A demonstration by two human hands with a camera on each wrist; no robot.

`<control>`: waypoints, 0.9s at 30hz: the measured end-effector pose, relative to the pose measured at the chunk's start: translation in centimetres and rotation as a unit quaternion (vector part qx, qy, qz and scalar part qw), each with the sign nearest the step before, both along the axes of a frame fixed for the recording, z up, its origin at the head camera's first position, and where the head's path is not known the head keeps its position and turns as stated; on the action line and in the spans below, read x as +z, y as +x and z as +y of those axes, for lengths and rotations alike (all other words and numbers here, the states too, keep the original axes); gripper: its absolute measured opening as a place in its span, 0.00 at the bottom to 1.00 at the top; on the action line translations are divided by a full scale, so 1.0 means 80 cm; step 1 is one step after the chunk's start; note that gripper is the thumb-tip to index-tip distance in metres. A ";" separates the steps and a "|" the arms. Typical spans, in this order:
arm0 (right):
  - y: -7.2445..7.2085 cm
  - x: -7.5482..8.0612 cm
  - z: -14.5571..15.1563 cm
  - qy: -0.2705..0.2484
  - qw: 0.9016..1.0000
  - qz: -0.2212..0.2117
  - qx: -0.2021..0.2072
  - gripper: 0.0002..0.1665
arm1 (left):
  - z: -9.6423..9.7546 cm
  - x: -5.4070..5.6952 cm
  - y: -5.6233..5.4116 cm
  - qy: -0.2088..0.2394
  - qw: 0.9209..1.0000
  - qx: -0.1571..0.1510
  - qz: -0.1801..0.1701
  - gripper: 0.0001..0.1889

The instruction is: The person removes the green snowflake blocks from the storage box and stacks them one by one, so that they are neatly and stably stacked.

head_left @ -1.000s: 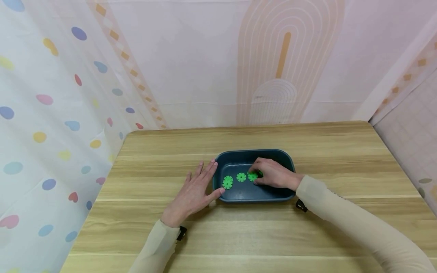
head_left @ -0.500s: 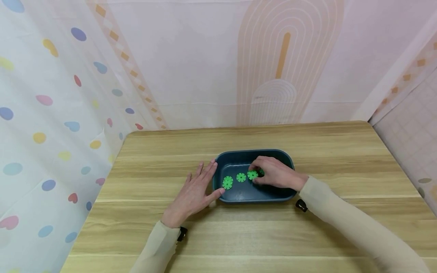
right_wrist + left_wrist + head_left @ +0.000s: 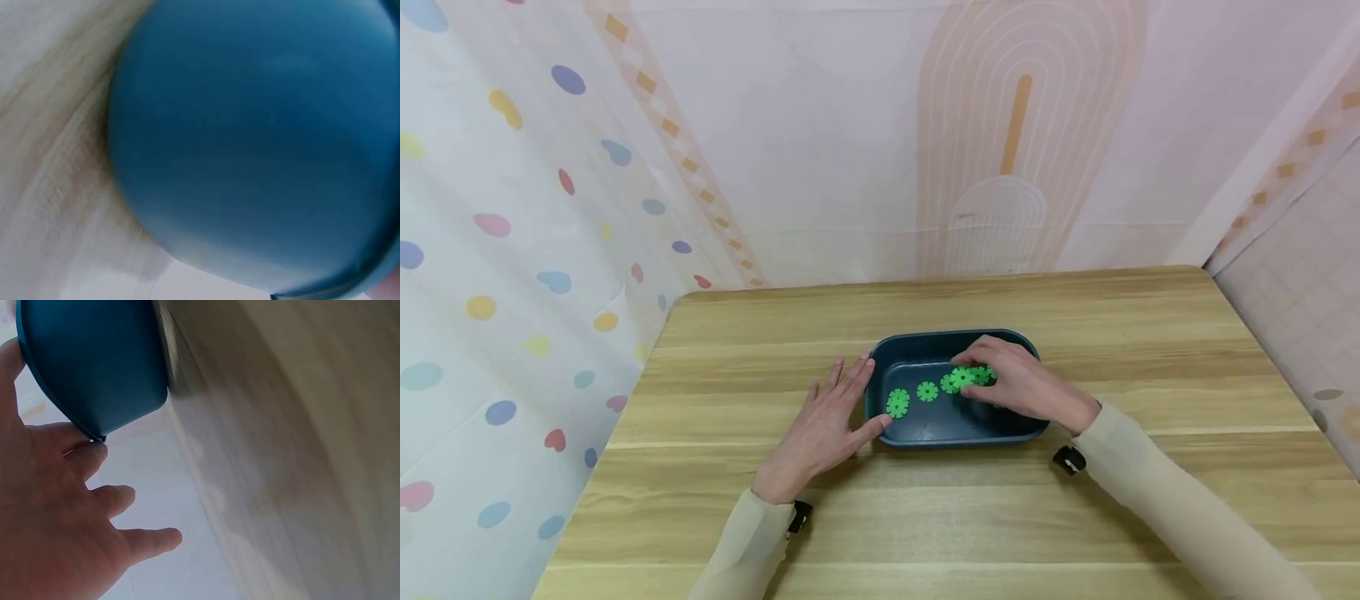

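Pastel cloth printed with arches and a spotted curtain enclose a wood-grain table, on which a dark blue rectangular tub holds green notched discs. Beside its left end, the left hand has its fingers spread apart, fingertips and thumb touching the rim, while the right hand reaches over the opposite end, forefinger and thumb clamped on one green disc amid a partly hidden cluster. Near the left wall lies an overlapping disc pair, with a single disc between pair and cluster.
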State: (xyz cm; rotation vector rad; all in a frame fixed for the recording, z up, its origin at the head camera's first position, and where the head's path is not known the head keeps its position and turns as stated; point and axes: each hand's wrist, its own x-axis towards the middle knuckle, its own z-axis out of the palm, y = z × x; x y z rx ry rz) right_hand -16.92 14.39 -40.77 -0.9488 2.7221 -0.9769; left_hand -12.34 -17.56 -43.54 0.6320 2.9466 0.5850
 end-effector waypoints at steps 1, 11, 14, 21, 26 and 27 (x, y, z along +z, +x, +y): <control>0.002 0.000 0.002 0.000 1.000 0.002 -0.002 0.22 | 0.000 0.000 0.000 0.000 1.000 0.000 0.000 0.47; 0.012 -0.001 0.022 -0.028 0.999 0.001 -0.028 0.20 | 0.000 0.001 -0.001 0.007 1.000 0.001 -0.011 0.47; 0.015 0.001 0.031 -0.033 0.999 -0.002 -0.037 0.20 | 0.000 0.002 -0.001 0.008 1.000 0.002 -0.015 0.48; 0.021 0.003 0.053 -0.046 0.997 0.007 -0.063 0.20 | 0.001 0.001 -0.002 0.009 1.000 0.003 -0.016 0.48; 0.025 0.005 0.069 -0.054 0.995 0.025 -0.078 0.20 | 0.001 0.000 -0.002 0.013 1.000 0.006 -0.018 0.48; 0.027 0.005 0.073 -0.057 0.995 0.025 -0.081 0.20 | 0.001 0.000 -0.002 0.014 1.000 0.007 -0.018 0.48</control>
